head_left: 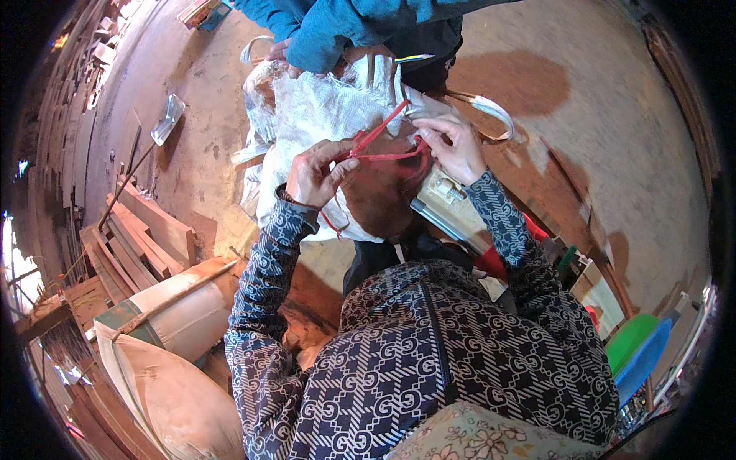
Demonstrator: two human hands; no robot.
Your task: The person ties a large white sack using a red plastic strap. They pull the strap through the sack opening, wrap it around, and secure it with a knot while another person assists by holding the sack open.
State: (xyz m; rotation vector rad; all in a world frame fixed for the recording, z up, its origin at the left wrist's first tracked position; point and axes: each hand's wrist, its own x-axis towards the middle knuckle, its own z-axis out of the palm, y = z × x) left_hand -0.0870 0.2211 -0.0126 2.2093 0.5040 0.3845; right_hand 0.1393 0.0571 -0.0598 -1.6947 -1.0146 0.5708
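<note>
A red cord (387,156) stretches between my two hands over a large white woven sack (307,126). My left hand (316,170) is closed on its left end, thumb and fingers pinching it beside a loop. On the other side my right hand (454,147) pinches the cord between thumb and fingertips. One length of the cord slants up from my left hand to the sack's edge. Reddish-brown contents or a stained surface (379,195) show just beneath the cord. Across the sack, another person's hand (284,52) rests on its far edge.
The other person's blue sleeves (337,34) reach over the sack's far side. Wooden planks (153,222) and full pale sacks (172,383) lie at the left. A clear plastic container (169,119) is on the floor. Green and blue round plastic pieces (632,345) stand at the right.
</note>
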